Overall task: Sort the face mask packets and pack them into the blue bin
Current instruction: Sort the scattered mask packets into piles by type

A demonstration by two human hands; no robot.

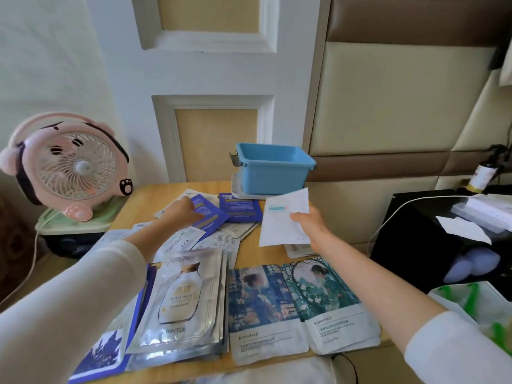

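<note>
The blue bin stands empty at the back of the wooden table. My right hand holds a white face mask packet up in front of the bin. My left hand rests its fingers on a tilted blue packet in the loose pile. Another blue packet lies just beside it. Near me sit sorted stacks: silver bottle-print packets, two teal picture packets, and purple packets at the left edge.
A pink desk fan stands on a green-lidded box at the left. A black box with tissue paper and a cable sits at the right, a dark bottle behind it. A padded wall panel rises behind the table.
</note>
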